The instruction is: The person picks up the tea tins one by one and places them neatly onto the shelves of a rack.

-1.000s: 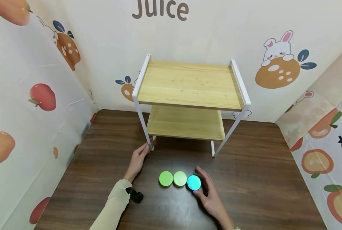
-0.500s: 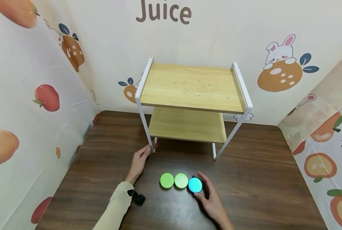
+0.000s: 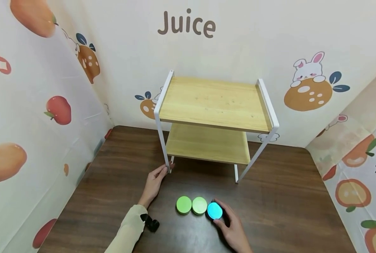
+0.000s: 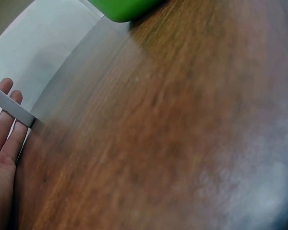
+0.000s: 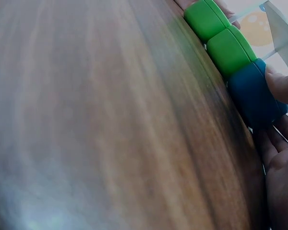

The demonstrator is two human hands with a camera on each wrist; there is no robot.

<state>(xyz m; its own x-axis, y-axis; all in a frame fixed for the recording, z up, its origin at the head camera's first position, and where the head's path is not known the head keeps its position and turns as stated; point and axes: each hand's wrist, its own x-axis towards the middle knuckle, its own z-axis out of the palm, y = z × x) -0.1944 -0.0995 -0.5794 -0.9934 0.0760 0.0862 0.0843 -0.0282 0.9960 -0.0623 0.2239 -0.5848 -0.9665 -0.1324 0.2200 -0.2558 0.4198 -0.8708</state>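
A two-tier shelf [image 3: 214,102] with wooden boards and white metal sides stands at the back of the table. My left hand [image 3: 152,184] holds the foot of its front left leg [image 3: 163,144], thumb in front and fingers behind, also seen in the left wrist view. Before the shelf, a green round tub [image 3: 183,205], a lighter green tub [image 3: 199,206] and a blue tub [image 3: 214,211] stand side by side in a row. My right hand [image 3: 233,228] grips the blue tub by its sides; in the right wrist view the thumb [image 5: 281,86] lies against it.
The brown wooden table [image 3: 286,196] carries the shelf and tubs. Fruit-printed cloth walls [image 3: 238,45] enclose it at the back and both sides. A black wrist camera [image 3: 150,223] sits on the left cuff.
The head view has tilted up, so everything sits lower in it. My right fingers have curled in closer round the far side of the blue tub. My left hand stays at the leg.
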